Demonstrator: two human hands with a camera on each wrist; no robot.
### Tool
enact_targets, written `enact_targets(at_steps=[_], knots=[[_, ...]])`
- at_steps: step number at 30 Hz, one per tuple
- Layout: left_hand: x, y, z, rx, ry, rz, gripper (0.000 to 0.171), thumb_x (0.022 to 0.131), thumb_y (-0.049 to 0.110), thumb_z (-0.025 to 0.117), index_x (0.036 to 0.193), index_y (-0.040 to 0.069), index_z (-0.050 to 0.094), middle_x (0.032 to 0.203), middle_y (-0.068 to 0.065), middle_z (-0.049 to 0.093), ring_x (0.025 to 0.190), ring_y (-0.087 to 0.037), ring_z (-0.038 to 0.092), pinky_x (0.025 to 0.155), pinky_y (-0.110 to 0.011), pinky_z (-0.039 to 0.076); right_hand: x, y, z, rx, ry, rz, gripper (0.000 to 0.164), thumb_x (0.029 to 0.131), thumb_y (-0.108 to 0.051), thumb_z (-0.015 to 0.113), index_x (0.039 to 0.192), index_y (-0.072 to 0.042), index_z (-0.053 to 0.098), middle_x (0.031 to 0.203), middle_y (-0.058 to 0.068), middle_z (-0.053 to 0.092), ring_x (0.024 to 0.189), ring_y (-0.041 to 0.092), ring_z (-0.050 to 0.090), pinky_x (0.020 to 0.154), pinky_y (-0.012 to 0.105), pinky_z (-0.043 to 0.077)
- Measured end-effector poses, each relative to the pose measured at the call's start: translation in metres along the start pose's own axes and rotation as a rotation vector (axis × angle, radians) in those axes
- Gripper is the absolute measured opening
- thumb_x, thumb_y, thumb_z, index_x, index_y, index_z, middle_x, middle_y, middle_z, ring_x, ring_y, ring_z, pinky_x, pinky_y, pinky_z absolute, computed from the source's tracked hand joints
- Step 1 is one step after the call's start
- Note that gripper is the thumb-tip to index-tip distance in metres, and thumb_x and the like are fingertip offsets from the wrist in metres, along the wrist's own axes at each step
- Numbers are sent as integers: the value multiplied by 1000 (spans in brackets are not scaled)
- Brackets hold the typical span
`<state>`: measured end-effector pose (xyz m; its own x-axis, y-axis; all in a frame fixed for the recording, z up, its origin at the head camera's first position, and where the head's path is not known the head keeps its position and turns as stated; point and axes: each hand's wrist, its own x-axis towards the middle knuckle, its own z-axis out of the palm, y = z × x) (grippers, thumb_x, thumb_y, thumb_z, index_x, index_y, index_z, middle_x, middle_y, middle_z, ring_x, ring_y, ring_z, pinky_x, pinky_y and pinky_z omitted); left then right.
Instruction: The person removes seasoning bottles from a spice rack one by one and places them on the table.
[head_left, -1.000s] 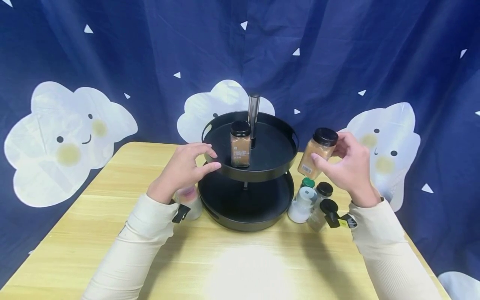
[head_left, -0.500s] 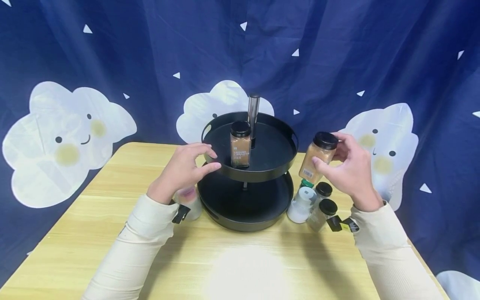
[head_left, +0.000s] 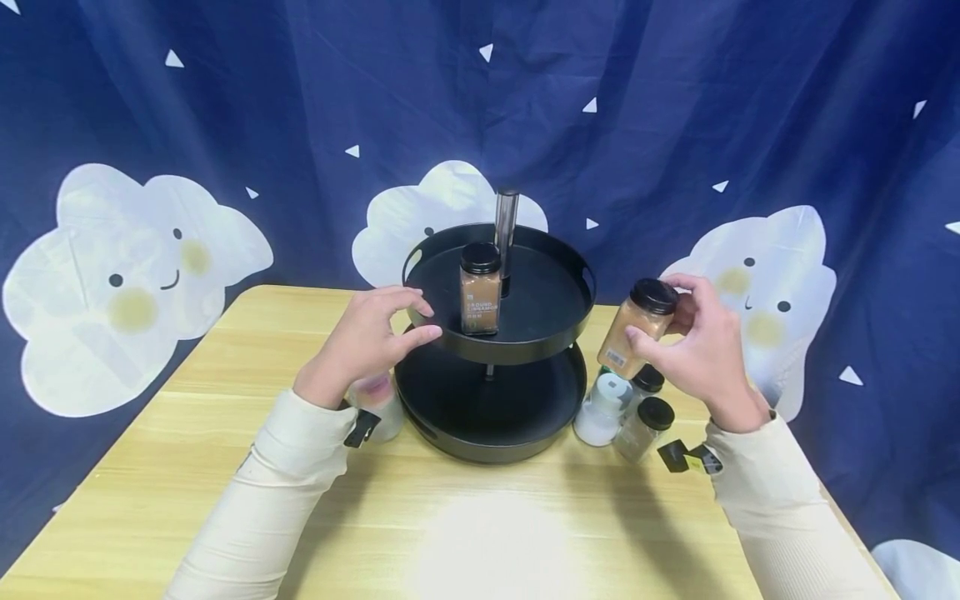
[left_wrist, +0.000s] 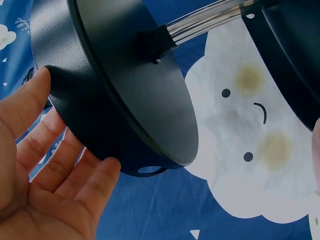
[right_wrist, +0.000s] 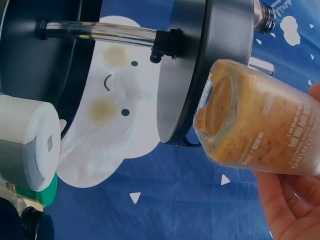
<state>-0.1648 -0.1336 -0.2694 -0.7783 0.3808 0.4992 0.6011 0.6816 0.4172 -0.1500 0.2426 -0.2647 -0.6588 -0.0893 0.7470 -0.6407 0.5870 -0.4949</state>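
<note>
My right hand (head_left: 705, 346) grips a clear spice jar (head_left: 630, 333) of orange-brown powder with a black lid. It is held tilted in the air, right of a black two-tier round rack; its base faces the right wrist view. At the rack's left edge, my left hand (head_left: 367, 337) has thumb and fingers spread against the outer wall of the upper tray (head_left: 543, 292), seen closely in the left wrist view, where the fingers (left_wrist: 97, 187) rest by the wall. A ground cinnamon jar (head_left: 481, 292) stands upright on the upper tray. Nothing lies on the visible part of the lower tray (head_left: 491, 417).
Below the held jar, a white bottle (head_left: 600, 412) and black-lidded jars (head_left: 643, 429) stand on the wooden table (head_left: 495, 533). A green cap (right_wrist: 42, 192) shows behind the white bottle. Another container (head_left: 382, 408) is partly behind my left wrist. A blue cloud-print curtain (head_left: 300, 83) hangs behind.
My right hand has lowered the tilted spice jar slightly, moving it a little right, so it now covers most of the green cap. My left hand and the cinnamon jar stay put.
</note>
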Motion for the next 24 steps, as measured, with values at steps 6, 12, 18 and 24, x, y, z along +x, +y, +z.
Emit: enact_targets(at_steps=[6,12,18,24], knots=[[0,-2,1,-3,4,0,24,82,23,79,97,5,71,119,-17,66,117,-32,58,103,-46,40,-3,4,0,19,-26,16,64,64,3,81,122,4,55,84,18,69,63,-7,59,61,9,47],[-1,-1,0,-3,10,-3,25,82,23,79,97,5,72,117,-17,67,115,-32,59,102,-45,41,-9,5,1,-6,-33,25,60,64,2,81,118,5,54,84,20,70,67,-10,59,63,8,47],[0,0,1,-7,3,-9,25,82,24,79,97,5,72,117,-16,67,116,-31,58,102,-45,40,-15,5,0,-35,-51,39,59,65,1,80,116,7,52,81,19,68,66,-11,58,62,8,46],[0,-1,1,-11,4,-5,25,82,23,79,97,5,71,117,-17,66,116,-32,58,103,-46,40,-20,9,1,-61,-90,50,58,65,0,79,113,8,50,83,18,67,66,-10,57,62,7,46]])
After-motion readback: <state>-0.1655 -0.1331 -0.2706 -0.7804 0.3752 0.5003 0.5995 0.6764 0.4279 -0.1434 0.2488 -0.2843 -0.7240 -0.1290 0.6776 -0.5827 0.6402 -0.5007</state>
